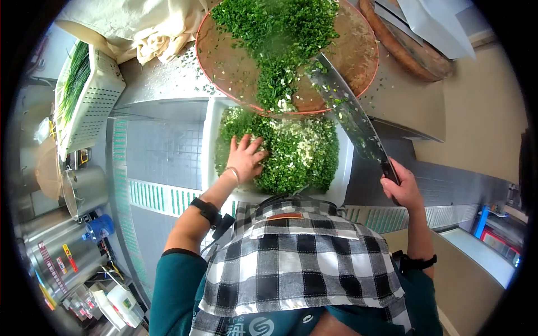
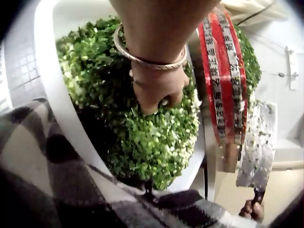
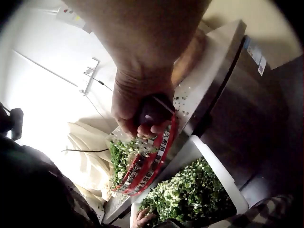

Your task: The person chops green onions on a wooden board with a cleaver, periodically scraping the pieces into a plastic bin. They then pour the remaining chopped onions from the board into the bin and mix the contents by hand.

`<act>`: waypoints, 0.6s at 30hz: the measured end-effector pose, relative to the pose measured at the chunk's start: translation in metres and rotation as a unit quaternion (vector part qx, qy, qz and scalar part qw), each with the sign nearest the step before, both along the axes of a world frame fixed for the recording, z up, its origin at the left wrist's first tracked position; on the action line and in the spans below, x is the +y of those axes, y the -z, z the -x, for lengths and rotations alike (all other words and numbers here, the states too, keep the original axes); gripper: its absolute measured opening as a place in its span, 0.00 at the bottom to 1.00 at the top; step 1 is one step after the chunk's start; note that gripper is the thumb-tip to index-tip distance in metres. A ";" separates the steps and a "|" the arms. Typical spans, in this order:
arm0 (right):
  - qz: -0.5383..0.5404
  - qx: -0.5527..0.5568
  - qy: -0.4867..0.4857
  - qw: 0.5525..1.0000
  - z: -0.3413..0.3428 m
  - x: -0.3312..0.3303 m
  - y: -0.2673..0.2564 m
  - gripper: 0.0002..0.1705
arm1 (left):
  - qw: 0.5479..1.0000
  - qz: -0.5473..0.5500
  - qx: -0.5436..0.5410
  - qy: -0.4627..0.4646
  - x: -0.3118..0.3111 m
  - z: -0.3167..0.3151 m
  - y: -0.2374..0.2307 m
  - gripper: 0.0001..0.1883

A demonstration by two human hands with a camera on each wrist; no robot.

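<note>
Chopped green onions (image 1: 297, 151) fill a white tub (image 1: 343, 168) in front of the person. The left hand (image 1: 246, 158), with a bangle at the wrist, rests on them with fingers spread in the head view; its fingertips are partly sunk in the greens in the left wrist view (image 2: 159, 90). The right hand (image 1: 404, 187) grips the dark handle of a broad cleaver (image 1: 350, 112), whose blade has green bits on it and reaches over the edge of a round chopping board (image 1: 353, 67). More chopped greens (image 1: 280, 28) lie on that board.
A white basket (image 1: 92, 92) of long green onions stands at the left, beside cream cloth (image 1: 162, 42). A second round board (image 1: 409, 45) with blades on it is at the back right. A metal counter edge (image 1: 162, 103) runs behind the tub.
</note>
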State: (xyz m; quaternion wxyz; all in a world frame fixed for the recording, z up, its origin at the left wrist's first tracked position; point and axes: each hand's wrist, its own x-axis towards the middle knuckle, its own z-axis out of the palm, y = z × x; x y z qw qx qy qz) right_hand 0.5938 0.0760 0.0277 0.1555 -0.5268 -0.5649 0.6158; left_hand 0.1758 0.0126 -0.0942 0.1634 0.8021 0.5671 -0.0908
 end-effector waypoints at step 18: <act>-0.095 -0.020 0.134 0.986 0.015 0.025 -0.025 0.28 | 0.943 -0.047 -0.307 0.118 0.058 -0.089 -0.024 0.19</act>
